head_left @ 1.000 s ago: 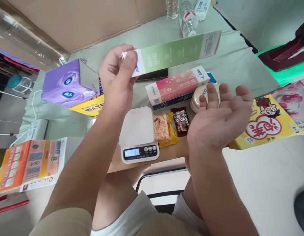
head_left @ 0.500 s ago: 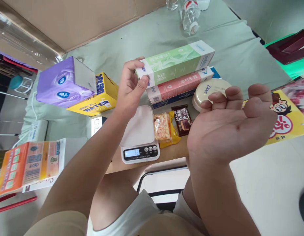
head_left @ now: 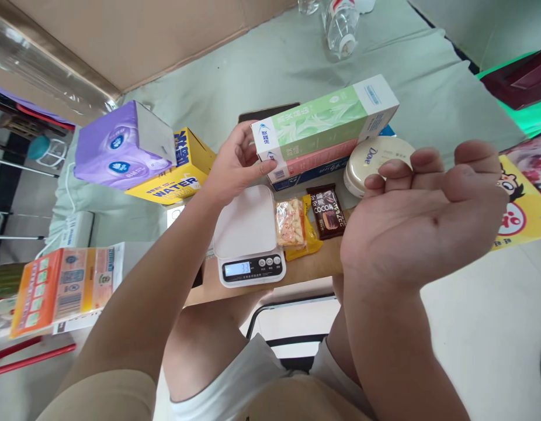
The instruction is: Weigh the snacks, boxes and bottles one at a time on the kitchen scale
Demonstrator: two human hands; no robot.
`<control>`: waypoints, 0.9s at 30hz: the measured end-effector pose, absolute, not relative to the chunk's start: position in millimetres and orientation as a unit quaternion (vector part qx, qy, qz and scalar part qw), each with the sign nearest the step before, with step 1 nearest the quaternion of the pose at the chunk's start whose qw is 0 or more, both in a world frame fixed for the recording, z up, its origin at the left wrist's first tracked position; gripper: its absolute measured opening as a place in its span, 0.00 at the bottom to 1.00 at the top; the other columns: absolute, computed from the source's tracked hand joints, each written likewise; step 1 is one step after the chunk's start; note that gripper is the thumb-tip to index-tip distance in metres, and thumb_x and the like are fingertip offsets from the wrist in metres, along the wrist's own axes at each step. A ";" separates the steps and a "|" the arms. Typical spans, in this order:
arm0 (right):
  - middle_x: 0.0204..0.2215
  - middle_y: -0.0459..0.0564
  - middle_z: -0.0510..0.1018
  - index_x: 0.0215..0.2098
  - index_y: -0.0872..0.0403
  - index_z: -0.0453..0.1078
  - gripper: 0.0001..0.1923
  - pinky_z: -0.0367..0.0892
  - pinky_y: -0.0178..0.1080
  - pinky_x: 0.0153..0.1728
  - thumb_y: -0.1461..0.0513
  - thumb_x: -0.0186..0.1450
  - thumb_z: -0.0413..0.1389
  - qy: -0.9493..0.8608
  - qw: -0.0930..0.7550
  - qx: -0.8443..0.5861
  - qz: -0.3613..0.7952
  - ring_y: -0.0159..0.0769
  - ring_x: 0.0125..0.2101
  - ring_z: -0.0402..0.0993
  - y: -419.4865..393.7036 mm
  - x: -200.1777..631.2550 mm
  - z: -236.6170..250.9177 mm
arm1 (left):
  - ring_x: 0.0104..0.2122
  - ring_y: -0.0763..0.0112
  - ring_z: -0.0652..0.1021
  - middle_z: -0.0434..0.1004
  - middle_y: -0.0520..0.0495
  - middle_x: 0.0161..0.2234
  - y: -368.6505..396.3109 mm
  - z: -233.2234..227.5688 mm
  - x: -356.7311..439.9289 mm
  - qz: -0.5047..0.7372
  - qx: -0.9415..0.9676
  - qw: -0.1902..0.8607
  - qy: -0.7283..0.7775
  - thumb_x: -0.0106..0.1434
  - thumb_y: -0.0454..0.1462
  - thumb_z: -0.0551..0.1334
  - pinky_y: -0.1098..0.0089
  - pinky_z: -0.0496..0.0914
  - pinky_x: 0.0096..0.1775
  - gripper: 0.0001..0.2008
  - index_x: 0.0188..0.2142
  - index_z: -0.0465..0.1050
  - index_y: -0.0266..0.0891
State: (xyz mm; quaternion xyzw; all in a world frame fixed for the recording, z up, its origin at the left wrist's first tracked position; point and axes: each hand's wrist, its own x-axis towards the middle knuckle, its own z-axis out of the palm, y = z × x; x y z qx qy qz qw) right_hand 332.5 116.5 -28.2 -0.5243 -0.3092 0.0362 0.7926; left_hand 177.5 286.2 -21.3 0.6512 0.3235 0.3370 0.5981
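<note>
Green-and-white cardboard toothpaste box (head_left: 325, 121) lies just above the middle of the frame, stacked flat on a pink box of the same shape (head_left: 316, 156), which rests on a blue one (head_left: 312, 174) on the green-clothed surface (head_left: 262, 76). Its long axis runs from lower left to upper right. The left hand (head_left: 235, 166) is at its near left end, fingers (head_left: 246, 131) curled around that end with the thumb below, so the box stretches away to the right of them. The right hand (head_left: 422, 216) hovers palm-up and empty at right, fingers loosely spread, apart from the box. A white digital scale (head_left: 248, 234) sits just below.

Half a second ago the box was tilted in the air above the stack; now it sits level on the pink one.
</note>
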 end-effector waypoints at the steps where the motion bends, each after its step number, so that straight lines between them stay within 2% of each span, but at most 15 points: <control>1: 0.41 0.50 0.68 0.56 0.43 0.58 0.17 0.73 0.43 0.32 0.53 0.75 0.36 -0.330 0.781 -0.530 0.034 0.35 0.35 0.75 115.3 335.4 -30.4 | 0.56 0.47 0.81 0.80 0.44 0.49 286.4 -20.2 176.2 0.333 0.653 0.595 0.329 0.36 0.34 0.84 0.47 0.78 0.58 0.36 0.45 0.74 0.45; 5: 0.41 0.51 0.67 0.58 0.43 0.57 0.19 0.72 0.43 0.32 0.53 0.74 0.34 -0.352 0.750 -0.559 0.021 0.36 0.35 0.75 113.1 337.4 -29.3 | 0.55 0.46 0.82 0.81 0.44 0.46 285.7 -19.0 170.2 0.330 0.665 0.581 0.335 0.39 0.31 0.83 0.46 0.79 0.57 0.32 0.43 0.76 0.43; 10: 0.40 0.50 0.68 0.52 0.47 0.58 0.15 0.69 0.43 0.32 0.57 0.70 0.38 -0.246 0.802 -0.539 0.080 0.35 0.33 0.74 115.1 324.6 -10.8 | 0.56 0.46 0.82 0.82 0.41 0.49 282.9 -25.3 168.0 0.319 0.702 0.552 0.318 0.33 0.37 0.85 0.47 0.80 0.57 0.39 0.46 0.76 0.44; 15: 0.41 0.50 0.68 0.52 0.46 0.59 0.15 0.71 0.43 0.33 0.56 0.72 0.38 -0.290 0.792 -0.534 0.064 0.35 0.36 0.76 112.1 322.0 -11.5 | 0.55 0.46 0.83 0.83 0.39 0.48 286.0 -30.7 168.9 0.327 0.703 0.535 0.336 0.36 0.39 0.86 0.48 0.81 0.56 0.37 0.47 0.77 0.44; 17: 0.41 0.50 0.68 0.54 0.46 0.59 0.16 0.71 0.44 0.34 0.55 0.73 0.36 -0.311 0.775 -0.547 0.048 0.35 0.36 0.77 109.9 323.5 -15.6 | 0.58 0.48 0.81 0.83 0.41 0.52 284.1 -23.6 162.0 0.344 0.717 0.502 0.340 0.39 0.44 0.85 0.48 0.79 0.60 0.35 0.47 0.77 0.46; 19: 0.42 0.51 0.68 0.57 0.45 0.57 0.18 0.72 0.44 0.34 0.54 0.74 0.34 -0.341 0.740 -0.579 0.031 0.35 0.36 0.77 107.8 324.6 -17.0 | 0.59 0.53 0.80 0.83 0.45 0.54 273.1 -8.6 146.6 0.394 0.728 0.456 0.327 0.48 0.51 0.81 0.47 0.75 0.65 0.31 0.48 0.77 0.48; 21: 0.42 0.51 0.68 0.58 0.44 0.56 0.18 0.73 0.44 0.34 0.54 0.74 0.34 -0.371 0.716 -0.590 0.037 0.35 0.36 0.77 106.9 322.6 -12.9 | 0.58 0.57 0.81 0.84 0.48 0.53 249.5 10.8 123.0 0.463 0.720 0.411 0.313 0.56 0.54 0.76 0.49 0.73 0.68 0.24 0.48 0.79 0.49; 23: 0.38 0.49 0.67 0.52 0.46 0.58 0.14 0.73 0.44 0.34 0.57 0.72 0.38 -0.370 0.744 -0.547 0.096 0.34 0.33 0.75 107.3 313.8 -2.8 | 0.57 0.58 0.81 0.85 0.52 0.51 215.5 27.6 94.9 0.504 0.693 0.385 0.343 0.57 0.48 0.77 0.51 0.71 0.69 0.19 0.46 0.82 0.49; 25: 0.33 0.47 0.66 0.42 0.48 0.60 0.08 0.72 0.42 0.33 0.63 0.67 0.43 -0.338 0.785 -0.479 0.201 0.33 0.30 0.73 107.7 294.9 10.5 | 0.55 0.57 0.82 0.86 0.52 0.45 178.3 35.1 66.5 0.559 0.610 0.375 0.418 0.57 0.46 0.76 0.51 0.72 0.68 0.14 0.42 0.84 0.49; 27: 0.31 0.45 0.67 0.36 0.49 0.61 0.06 0.71 0.40 0.35 0.66 0.63 0.46 -0.306 0.779 -0.444 0.320 0.32 0.30 0.72 105.5 266.3 21.6 | 0.55 0.56 0.82 0.86 0.53 0.44 147.1 31.2 40.5 0.567 0.536 0.371 0.504 0.60 0.47 0.72 0.49 0.70 0.68 0.09 0.39 0.84 0.50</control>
